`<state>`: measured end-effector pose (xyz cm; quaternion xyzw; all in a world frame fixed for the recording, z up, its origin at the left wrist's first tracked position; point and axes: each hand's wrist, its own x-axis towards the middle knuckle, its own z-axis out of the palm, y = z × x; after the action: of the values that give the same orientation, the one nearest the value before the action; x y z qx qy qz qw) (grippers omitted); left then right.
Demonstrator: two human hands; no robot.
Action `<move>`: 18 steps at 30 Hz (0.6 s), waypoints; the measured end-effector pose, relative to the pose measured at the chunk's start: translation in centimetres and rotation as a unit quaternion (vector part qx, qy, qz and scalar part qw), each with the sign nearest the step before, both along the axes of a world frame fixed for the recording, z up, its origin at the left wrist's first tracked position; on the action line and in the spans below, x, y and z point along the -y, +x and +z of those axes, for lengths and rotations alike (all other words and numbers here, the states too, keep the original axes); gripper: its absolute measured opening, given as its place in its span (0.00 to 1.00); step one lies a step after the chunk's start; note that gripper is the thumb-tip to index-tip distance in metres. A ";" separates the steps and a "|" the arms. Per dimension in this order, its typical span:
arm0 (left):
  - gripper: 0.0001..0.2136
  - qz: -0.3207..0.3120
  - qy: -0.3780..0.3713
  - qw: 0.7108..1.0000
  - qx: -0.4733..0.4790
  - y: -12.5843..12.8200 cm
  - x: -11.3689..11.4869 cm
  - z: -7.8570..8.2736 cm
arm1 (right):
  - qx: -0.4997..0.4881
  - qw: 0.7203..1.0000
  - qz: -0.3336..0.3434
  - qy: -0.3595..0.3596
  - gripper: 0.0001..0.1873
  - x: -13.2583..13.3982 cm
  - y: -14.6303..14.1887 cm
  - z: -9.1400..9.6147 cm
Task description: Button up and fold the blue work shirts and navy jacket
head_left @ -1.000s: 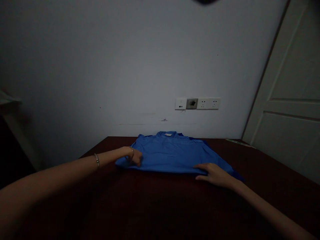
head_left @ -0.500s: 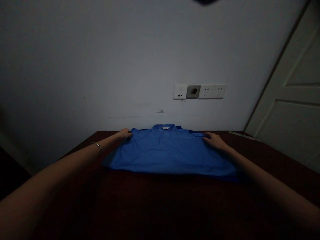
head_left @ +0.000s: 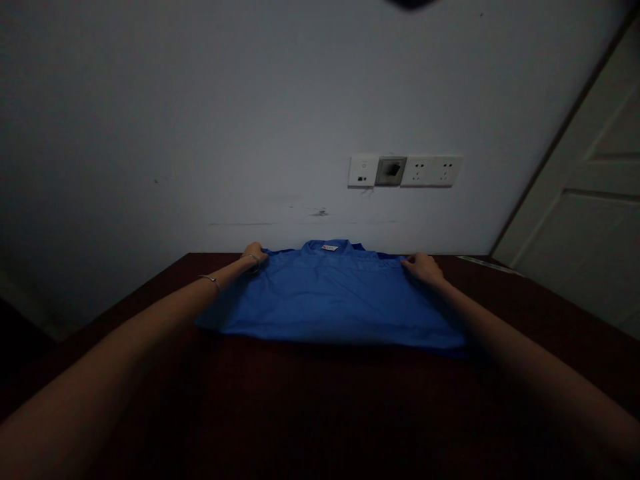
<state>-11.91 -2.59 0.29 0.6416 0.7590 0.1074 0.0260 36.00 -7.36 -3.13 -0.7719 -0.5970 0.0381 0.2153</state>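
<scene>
A folded blue shirt [head_left: 335, 297] lies flat on a dark brown table [head_left: 320, 407], its collar and white label toward the wall. My left hand [head_left: 254, 257] rests at the shirt's far left corner, fingers curled onto the fabric; a thin bracelet sits on that wrist. At the far right corner my right hand [head_left: 423, 268] is curled on the cloth edge as well. Both arms stretch forward along the shirt's sides.
A grey-white wall rises just behind the table, with a row of white sockets [head_left: 405, 171] above the shirt. A white door [head_left: 580, 200] stands at the right. A thin pale strip [head_left: 487, 265] lies on the table's far right edge.
Both hands have slid from the shirt's near corners up its sides to the far corners by the collar. The camera has tilted, so the shirt sits a little higher in view.
</scene>
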 end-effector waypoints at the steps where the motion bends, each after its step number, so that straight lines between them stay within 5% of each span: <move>1: 0.13 -0.005 0.011 1.000 0.006 0.0 0.1 0.1 | -0.007 1.000 0.007 0.010 0.17 0.0 -0.1 0.3; 10: 0.10 -0.042 0.119 0.983 0.130 -0.4 3.7 5.0 | -0.200 0.976 0.006 0.084 0.14 2.1 0.4 5.3; 18: 0.14 -0.105 0.101 0.932 0.331 -3.7 9.9 12.5 | -0.462 0.878 0.096 0.076 0.03 11.4 0.6 13.6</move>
<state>-15.62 -12.49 12.77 0.6449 0.6211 0.3865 0.2213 36.60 -18.74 10.45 -0.5864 -0.5024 0.3649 0.5201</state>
